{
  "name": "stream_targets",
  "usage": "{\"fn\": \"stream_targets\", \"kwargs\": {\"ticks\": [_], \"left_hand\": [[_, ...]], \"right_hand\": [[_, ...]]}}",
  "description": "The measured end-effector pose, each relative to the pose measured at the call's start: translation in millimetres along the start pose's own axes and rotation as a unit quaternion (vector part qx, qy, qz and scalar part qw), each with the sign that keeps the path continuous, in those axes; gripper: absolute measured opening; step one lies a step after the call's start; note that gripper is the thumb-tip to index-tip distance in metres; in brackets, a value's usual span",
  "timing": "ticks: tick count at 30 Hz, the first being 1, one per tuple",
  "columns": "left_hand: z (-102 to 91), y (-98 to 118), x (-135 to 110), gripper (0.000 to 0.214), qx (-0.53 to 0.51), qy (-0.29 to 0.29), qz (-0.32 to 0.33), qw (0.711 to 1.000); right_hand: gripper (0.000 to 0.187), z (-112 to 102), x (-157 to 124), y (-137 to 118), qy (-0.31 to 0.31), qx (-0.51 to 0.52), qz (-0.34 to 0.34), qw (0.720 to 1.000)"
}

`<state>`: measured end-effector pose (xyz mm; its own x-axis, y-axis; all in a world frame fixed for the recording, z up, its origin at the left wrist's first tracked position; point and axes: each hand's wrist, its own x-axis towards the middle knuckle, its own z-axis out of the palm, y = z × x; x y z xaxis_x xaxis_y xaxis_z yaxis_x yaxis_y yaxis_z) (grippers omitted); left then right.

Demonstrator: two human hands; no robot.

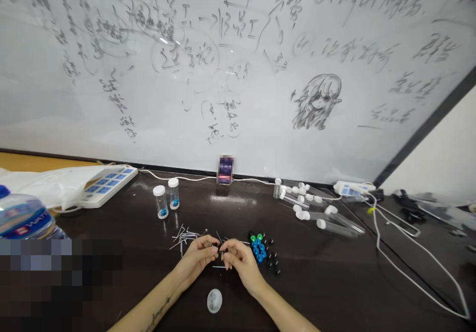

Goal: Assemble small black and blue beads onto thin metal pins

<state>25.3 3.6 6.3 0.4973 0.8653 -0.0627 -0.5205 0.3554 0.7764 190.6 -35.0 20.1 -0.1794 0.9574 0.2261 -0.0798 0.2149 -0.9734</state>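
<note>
head view: small black pieces [224, 252] are between the fingertips of both hands, toward the table's near side; their shape is too small to tell. the left hand [197, 255] and right hand [240, 260] each pinch with thumb and fingers, nearly meeting. one short metal rod [218, 267] lies just nearer on the table [141, 262], then a round whitish disc [214, 301] toward the near edge. loose metal rods [189, 234] lie by the left hand, blue parts [258, 249], green parts [259, 237] and black parts [275, 262] beside the right. toward the far edge stand two capped vials [161, 204] and a phone [225, 169]; white-capped clear tubes [316, 216] lie toward the far right corner.
</note>
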Motion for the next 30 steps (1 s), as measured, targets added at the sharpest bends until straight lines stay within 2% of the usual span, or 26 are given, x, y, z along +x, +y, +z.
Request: {"fn": "stream_targets", "kwargs": {"ticks": [3,7,11,16,21,30], "left_hand": [[1.1,0.1,-0.3,0.018,0.005,0.000,-0.002,1.000],[2.7,0.9,-0.5,0.018,0.008,0.002,0.003,1.000],[4.2,3.0,-1.2,0.017,0.010,0.003,0.004,1.000],[6.9,4.4,-2.2,0.018,0.034,0.007,0.015,0.999],[8.2,4.2,-2.3,0.017,0.043,0.019,0.028,0.999],[5.5,2.3,-2.1,0.016,0.052,0.013,0.033,0.998]], "right_hand": [[0.017,0.0,-1.1,1.4,0.011,-0.046,-0.008,0.999],[0.013,0.5,-4.0,3.1,0.034,-0.148,-0.054,0.987],[0.012,0.8,-6.2,0.4,0.049,-0.200,-0.087,0.975],[0.013,-1.6,-5.1,-4.4,0.083,-0.261,-0.168,0.947],[0.010,-2.2,-5.5,-3.5,0.081,-0.280,-0.203,0.935],[0.012,-2.7,-8.9,-2.7,0.049,-0.328,-0.217,0.918]]}}
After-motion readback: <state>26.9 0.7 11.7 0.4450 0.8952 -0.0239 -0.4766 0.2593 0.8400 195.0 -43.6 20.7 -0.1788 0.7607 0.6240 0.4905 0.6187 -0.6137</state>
